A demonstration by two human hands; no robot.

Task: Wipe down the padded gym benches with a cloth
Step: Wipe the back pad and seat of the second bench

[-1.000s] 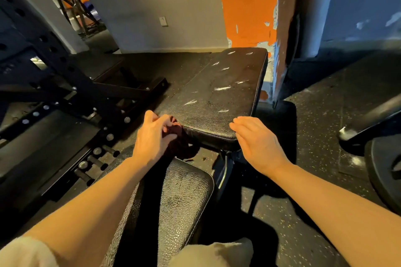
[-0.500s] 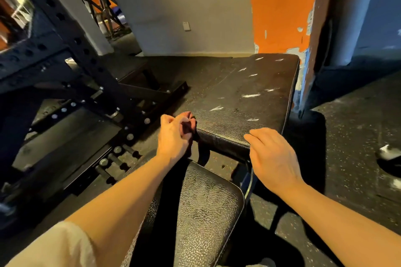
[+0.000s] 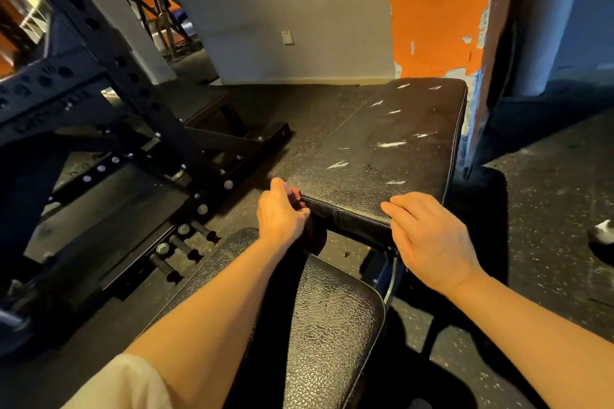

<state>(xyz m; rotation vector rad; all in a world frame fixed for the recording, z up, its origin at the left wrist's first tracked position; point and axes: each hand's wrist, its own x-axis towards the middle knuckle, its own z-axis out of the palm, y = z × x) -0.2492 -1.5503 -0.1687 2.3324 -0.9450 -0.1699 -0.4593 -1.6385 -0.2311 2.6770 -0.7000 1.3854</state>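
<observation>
A: What's moved since a second ago?

B: The left hand (image 3: 282,214) has slid from the gap between the pads up to the far pad's near-left corner. The right hand (image 3: 428,236) sits where it was, on the near-right edge.

A: Near stuff first. What's cut off?

B: The seat pad (image 3: 329,325) closest to the camera runs off the bottom edge, and the left forearm covers part of it. A pale sleeve (image 3: 123,385) is clipped at the bottom.

A: Cloth?

B: Barely visible. A dark cloth (image 3: 299,197) is bunched under the left hand's curled fingers, pressed against the corner of the back pad (image 3: 382,149). Only a sliver shows; a dark bit below the hand may be more of it, can't tell.

A: Right fingers?

B: Straight, relaxed, lying flat over the pad's front edge, holding nothing.

A: Edges and room?

B: There's a narrow gap between the two pads with floor showing through. The back pad has white scuffs, and its far end is near the orange wall (image 3: 432,10). There's open speckled floor (image 3: 548,209) to the right. On the left a black rack (image 3: 99,83) with pegs crowds in close.

A: Any containers?

B: I don't see any.
</observation>
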